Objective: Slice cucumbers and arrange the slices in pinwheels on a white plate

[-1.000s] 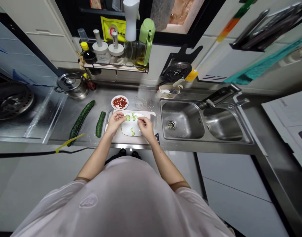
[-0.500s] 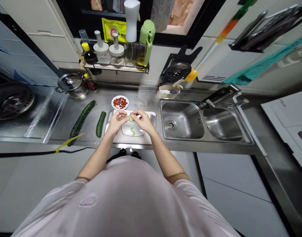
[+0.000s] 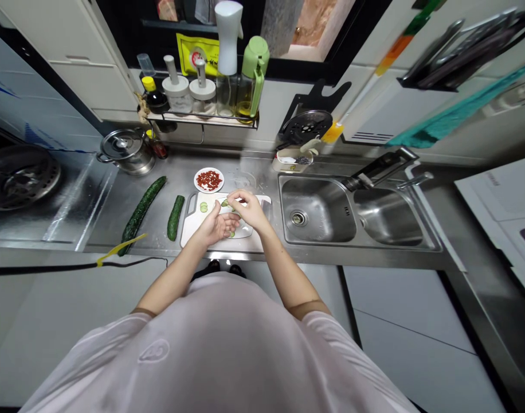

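My right hand [image 3: 248, 211] pinches a thin cucumber slice [image 3: 224, 203] between thumb and fingertips above the cutting board [image 3: 190, 229]. Close beside it, my left hand [image 3: 218, 226] is turned palm up, its fingers apart and holding nothing. Two cucumber slices [image 3: 203, 206] lie on the board left of the hands. Under the hands is a white dish [image 3: 245, 230] with a dark rim, partly covered; a bit of green peeks out by my left fingers. A shorter piece of cucumber [image 3: 175, 217] and a long whole cucumber [image 3: 142, 213] rest on the counter to the left.
A small plate [image 3: 220, 184] of red chopped pieces sits behind the board. To the right is a double sink [image 3: 318, 198]. A lidded pot [image 3: 127, 152] stands at the back left, below a rack [image 3: 202, 117] of bottles and jars. A black cable [image 3: 129, 263] crosses the front left.
My left hand has let go of the cucumber slice, dropped toward me and turned palm up. The slices on the board's left side now show. My right hand stays near its place.
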{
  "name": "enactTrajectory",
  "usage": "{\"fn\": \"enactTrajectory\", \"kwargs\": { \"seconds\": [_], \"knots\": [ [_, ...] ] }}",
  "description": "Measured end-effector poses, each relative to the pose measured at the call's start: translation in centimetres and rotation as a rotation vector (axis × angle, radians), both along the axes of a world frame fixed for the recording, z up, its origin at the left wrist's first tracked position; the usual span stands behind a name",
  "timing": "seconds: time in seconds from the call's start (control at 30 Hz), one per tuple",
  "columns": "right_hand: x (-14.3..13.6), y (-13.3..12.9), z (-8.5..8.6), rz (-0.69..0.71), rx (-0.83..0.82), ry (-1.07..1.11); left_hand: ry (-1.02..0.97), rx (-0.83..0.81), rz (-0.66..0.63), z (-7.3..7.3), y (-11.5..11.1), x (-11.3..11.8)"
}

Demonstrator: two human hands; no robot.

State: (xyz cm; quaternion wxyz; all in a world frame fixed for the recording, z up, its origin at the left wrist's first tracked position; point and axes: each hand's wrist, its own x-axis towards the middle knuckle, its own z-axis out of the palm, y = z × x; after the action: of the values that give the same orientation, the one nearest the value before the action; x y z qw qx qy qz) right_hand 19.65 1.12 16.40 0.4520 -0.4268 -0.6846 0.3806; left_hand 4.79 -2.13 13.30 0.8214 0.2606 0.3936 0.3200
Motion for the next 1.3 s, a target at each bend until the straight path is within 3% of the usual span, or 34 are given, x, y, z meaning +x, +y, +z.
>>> {"fn": "enactTrajectory", "kwargs": {
  "seconds": [0.13, 0.27, 0.47, 1.0, 1.3],
  "knots": [
    [0.1, 0.0, 0.2, 0.018, 0.009, 0.005, -0.106, -0.059, -0.01, 0.7, 0.0, 0.5],
    [0.3, -0.2, 0.6, 0.031, -0.021, -0.02, -0.09, -0.056, -0.001, 0.8, 0.6, 0.3],
    [0.8, -0.2, 0.6, 0.05, 0.004, -0.009, -0.055, -0.021, 0.116, 1.1, 0.9, -0.2],
    [1.2, 0.1, -1.0, 0.016, -0.005, -0.009, 0.335, 0.541, 0.491, 1.6, 0.4, 0.1],
    [1.2, -0.1, -1.5, 0.016, -0.033, 0.006, 0.357, 0.642, 0.559, 0.8, 0.3, 0.4]
  ]
}}
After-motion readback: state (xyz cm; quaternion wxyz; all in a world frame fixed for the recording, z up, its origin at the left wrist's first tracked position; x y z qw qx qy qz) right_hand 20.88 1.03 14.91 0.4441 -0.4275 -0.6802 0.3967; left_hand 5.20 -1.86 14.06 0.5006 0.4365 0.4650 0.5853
